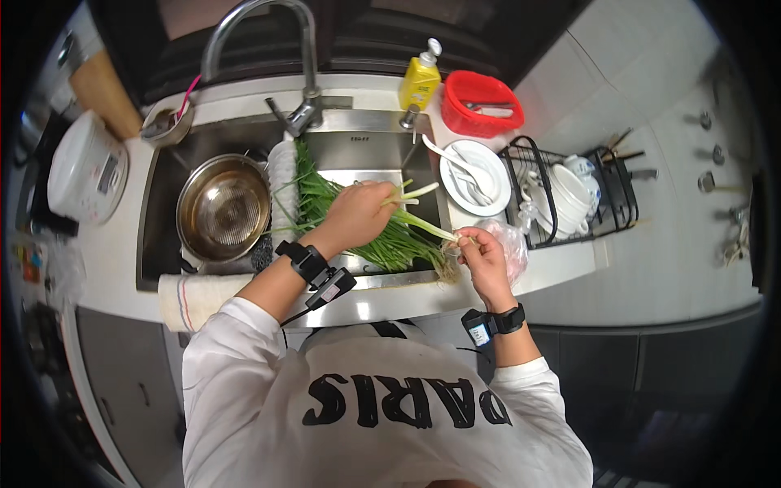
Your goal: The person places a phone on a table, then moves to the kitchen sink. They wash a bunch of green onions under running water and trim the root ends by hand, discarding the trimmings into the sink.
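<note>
My left hand is closed around several scallions, whose white ends stick out to the right. The fingertips of my right hand pinch the root end of one scallion stalk that runs down from my left hand. Beneath both hands a large bunch of green scallions lies across the right sink basin, its stringy roots reaching over the front rim. A clear plastic bag with something pinkish inside sits just behind my right hand.
A steel strainer bowl rests in the left basin, below the faucet. To the right stand a plate with spoons, a red plastic container and a black dish rack. A folded towel lies over the front edge.
</note>
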`<state>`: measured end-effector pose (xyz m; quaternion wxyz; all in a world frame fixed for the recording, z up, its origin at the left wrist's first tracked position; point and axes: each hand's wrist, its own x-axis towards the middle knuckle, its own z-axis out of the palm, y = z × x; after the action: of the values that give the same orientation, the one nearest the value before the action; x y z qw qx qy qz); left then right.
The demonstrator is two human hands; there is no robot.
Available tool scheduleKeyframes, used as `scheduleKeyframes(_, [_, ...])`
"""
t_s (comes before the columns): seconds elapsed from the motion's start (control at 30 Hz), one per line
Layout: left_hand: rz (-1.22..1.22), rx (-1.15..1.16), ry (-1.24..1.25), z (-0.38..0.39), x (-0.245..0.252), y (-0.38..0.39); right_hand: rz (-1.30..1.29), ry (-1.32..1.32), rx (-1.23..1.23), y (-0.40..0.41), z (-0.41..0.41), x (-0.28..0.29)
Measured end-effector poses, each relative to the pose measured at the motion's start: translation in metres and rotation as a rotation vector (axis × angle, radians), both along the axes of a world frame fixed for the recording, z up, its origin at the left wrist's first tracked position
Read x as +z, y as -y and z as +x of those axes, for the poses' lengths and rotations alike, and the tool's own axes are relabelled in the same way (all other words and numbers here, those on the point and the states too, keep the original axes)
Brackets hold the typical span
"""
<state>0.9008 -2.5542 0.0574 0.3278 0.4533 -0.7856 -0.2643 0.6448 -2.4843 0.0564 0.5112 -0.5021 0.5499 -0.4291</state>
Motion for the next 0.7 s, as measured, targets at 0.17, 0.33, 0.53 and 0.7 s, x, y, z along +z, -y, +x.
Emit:
scheduleKeyframes(0.17, [0.057,-0.250,0.212,-0.018,-0.005,0.016,-0.035,0.014,-0.036,-0.006,-0.002,-0.002])
scheduleKeyframes(0.33, [0.071,-0.359,0.300,-0.019,0.003,0.029,-0.152,-0.196,0.030,-0.002,-0.004,0.006])
scheduleKeyframes(0.53, [-0.071,-0.368,0.323,-0.014,0.007,0.038,-0.205,-0.616,0.192,0.015,0.002,0.023])
scheduleKeyframes(0.7, [0.034,-0.426,0.408,-0.006,0.019,0.032,-0.346,-0.790,0.216,0.028,0.012,0.015])
